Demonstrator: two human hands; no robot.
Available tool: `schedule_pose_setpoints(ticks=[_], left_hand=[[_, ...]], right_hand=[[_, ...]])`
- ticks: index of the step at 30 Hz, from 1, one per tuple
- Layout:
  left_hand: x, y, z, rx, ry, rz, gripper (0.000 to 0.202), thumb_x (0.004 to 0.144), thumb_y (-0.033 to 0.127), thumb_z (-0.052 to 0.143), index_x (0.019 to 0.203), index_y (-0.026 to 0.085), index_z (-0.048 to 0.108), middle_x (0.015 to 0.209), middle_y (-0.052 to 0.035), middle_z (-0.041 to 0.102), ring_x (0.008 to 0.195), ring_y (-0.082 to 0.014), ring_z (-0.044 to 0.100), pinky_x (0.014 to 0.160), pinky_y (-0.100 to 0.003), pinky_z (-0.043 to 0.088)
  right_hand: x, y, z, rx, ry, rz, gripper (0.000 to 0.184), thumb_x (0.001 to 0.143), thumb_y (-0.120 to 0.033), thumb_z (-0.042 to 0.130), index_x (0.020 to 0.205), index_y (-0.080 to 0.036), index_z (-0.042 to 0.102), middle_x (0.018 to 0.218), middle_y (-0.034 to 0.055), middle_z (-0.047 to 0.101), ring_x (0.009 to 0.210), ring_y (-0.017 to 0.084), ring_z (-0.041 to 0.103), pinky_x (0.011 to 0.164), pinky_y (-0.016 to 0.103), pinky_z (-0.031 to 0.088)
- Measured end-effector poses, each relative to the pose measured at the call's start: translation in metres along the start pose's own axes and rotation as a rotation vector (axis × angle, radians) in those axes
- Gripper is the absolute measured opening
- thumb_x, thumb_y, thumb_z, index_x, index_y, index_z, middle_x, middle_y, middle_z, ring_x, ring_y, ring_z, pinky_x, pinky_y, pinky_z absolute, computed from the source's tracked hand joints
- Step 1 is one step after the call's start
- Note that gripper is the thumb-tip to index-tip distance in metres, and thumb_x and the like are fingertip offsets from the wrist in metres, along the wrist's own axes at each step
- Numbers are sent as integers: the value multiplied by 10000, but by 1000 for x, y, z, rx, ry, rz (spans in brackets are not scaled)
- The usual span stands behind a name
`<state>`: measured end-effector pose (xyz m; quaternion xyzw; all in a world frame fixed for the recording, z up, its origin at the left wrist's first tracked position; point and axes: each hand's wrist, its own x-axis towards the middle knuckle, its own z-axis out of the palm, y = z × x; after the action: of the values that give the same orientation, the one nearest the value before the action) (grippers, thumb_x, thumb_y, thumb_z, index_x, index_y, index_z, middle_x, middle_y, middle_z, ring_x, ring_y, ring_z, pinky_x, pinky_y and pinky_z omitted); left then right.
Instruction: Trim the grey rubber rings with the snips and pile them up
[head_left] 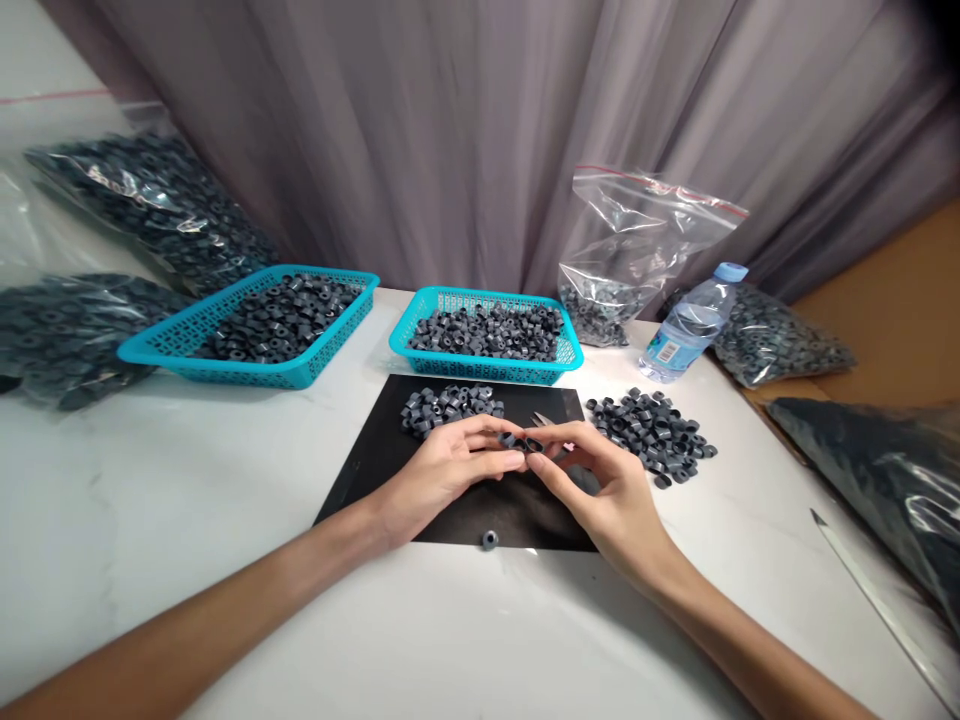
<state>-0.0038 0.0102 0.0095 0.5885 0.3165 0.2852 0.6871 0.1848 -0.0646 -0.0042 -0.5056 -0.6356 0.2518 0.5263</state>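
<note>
1. A gray-purple curtain (465, 130) hangs in folds across the back.
2. The white, marbled bench (225, 450) carries everything worked on.
3. Plastic bags filled with dark gray pieces stand at the sides: an upper left bag (172, 190), a lower left bag (82, 320), and a right bag (862, 460) near the bench's right edge. A clear zip bag (600, 310) with a red line along its top stands at the back, only its bottom filled.
4. A left basket (300, 378) and a middle basket (487, 372), both turquoise, hold heaps of similar pieces.
5. A black mat (379, 440) lies flat in front of the middle basket.
6. Above the mat, the left hand (446, 462) has a narrow grip, fingertips and thumb holding a left ring (508, 438). The right hand (611, 480) pinches a right ring (533, 446); the two gray rings meet or nearly meet, which I cannot tell.
7. A clear bottle (694, 315) with a blue cap leans toward the right. Its blue-green label (664, 350) shows a white barcode panel; the print is too small to read.
8. One pile (446, 408) lies on the mat, another heap (656, 430) on the bench right of it.
9. A pointed metal tool (538, 419) is partly hidden by the right hand.
10. One loose piece (490, 540) sits at the mat's front edge.
</note>
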Motion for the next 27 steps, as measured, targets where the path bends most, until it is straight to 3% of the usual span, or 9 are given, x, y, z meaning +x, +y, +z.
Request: schedule_pose_setpoints(ticks=[6, 11, 15, 18, 22, 24, 27], left_hand=[[-1, 0, -1, -235, -69, -135, 248, 865, 208, 718, 1113, 195, 705, 1040, -51, 708, 994, -145, 641, 855, -240, 466], [1, -2, 4, -429, -122, -188, 149, 917, 236, 648, 1015, 164, 734, 1031, -94, 713, 919, -154, 629, 737, -244, 467], [2, -1, 6, -497, -96, -213, 157, 937, 265, 624, 945, 149, 730, 988, -84, 686, 797, -121, 584, 627, -217, 425], [2, 2, 5, -520, -50, -229, 143, 923, 257, 639, 916, 131, 706, 922, -56, 630, 700, -80, 517, 557, -183, 380], [2, 5, 2, -475, 4, -217, 170, 888, 233, 649, 769, 136, 575, 730, 25, 451, 544, -40, 344, 453, -151, 250], [3, 7, 1, -433, 19, -209, 291, 893, 264, 627, 677, 160, 461, 652, 60, 324, 500, -46, 223, 424, -160, 175], [3, 9, 0, -344, 7, -166, 439, 930, 371, 595, 622, 189, 339, 614, 83, 209, 497, -59, 120, 420, -176, 137]], right_hand=[[-1, -1, 1, -177, 8, -154, 220, 960, -217, 618, 1151, -259, 719, 939, 45, 684, 796, 194, 585, 747, 350, 494], [-1, 1, 7, -266, -57, -157, 270, 968, -277, 624, 1230, -255, 689, 969, 68, 638, 834, 213, 563, 733, 355, 499], [-3, 3, 7, -267, -69, -156, 346, 995, -298, 576, 1339, -273, 609, 1056, 80, 614, 922, 225, 581, 800, 372, 509], [-3, 2, 2, -233, -48, -175, 271, 1000, -298, 557, 1259, -250, 619, 1014, 71, 613, 861, 205, 584, 777, 352, 508], [-4, -1, 0, -203, -310, -192, 216, 948, -377, 656, 1098, -223, 624, 909, 31, 620, 776, 172, 579, 718, 307, 500], [-5, -2, 3, -217, -455, -206, 271, 913, -401, 706, 1097, -219, 627, 951, 37, 634, 844, 181, 597, 763, 308, 511], [-7, -2, 6, -260, -548, -243, 170, 949, -344, 667, 1071, -226, 654, 1009, 52, 653, 942, 204, 606, 860, 345, 509]])
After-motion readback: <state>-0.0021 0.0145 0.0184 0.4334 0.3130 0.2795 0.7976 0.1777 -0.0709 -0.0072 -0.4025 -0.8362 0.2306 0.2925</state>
